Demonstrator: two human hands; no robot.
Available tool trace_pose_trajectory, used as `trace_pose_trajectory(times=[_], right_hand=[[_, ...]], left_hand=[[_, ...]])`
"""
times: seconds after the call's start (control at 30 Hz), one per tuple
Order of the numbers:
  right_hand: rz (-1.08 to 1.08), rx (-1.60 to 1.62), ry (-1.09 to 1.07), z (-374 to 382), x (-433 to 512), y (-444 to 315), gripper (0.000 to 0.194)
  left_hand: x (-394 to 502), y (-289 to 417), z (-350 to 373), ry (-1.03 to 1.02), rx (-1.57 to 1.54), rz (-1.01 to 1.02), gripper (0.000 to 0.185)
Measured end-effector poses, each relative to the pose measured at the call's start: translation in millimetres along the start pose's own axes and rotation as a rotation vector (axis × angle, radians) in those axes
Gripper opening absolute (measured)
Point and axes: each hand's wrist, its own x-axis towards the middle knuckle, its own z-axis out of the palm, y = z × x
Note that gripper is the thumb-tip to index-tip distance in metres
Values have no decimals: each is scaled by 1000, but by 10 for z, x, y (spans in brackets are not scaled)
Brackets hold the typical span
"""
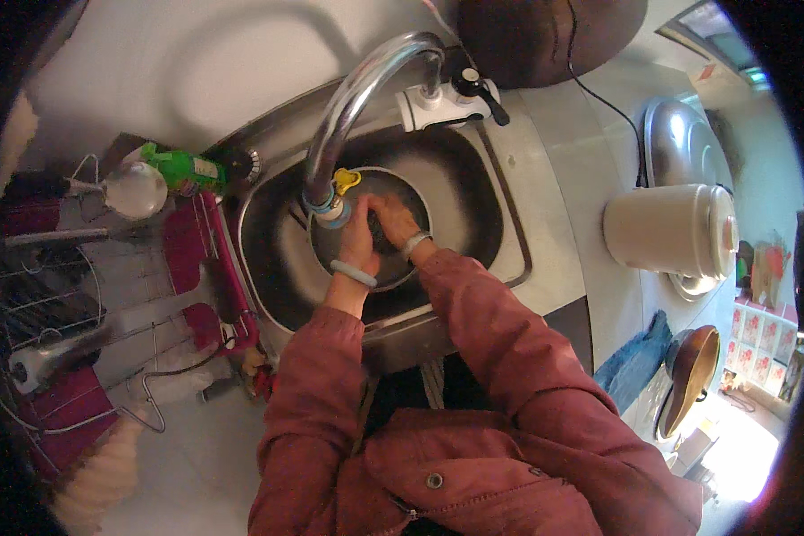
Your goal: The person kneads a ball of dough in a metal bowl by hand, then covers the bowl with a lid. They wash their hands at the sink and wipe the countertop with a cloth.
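Observation:
My left hand (358, 236), with a pale bangle (354, 273) at its wrist, is over a round metal basin (412, 184) inside the stainless steel sink (465, 171). Close beside it is my right hand (395, 220), wearing a silver-coloured bracelet (417, 244). The fingertips of both meet or nearly meet; whether anything lies between them is hidden. A curved chrome faucet spout (348, 107) ends in a nozzle (330, 212) just left of my left hand. On the nozzle sits a yellow lever (346, 180). I cannot make out running water.
Behind the sink stands the white faucet body (435, 107) with a black handle (499, 110). A wire rack (94, 315) with utensils and a green bottle (187, 169) flank the left. Rightward are a cream lidded container (663, 231), a blue cloth (633, 365) and a metal lid (687, 144).

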Motion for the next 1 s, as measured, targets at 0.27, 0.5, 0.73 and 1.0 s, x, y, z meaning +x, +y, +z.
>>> trace_pose_trajectory(times=[0.27,0.5,0.73,1.0], right_hand=[[282,476,66,-402,-216,-144,44],[120,84,203,-859,-626,-303,30],[371,1793,-123,-1241,-695,-254,87],[148,2076,-485,-1226,-851,-231,97]], left_hand=[[485,-38,-358,141,200,60,29],[789,-40,-619,119,661,18,65],[252,245,-352,141,814,274,31],[-268,429,343,-568,-163,-500,32]])
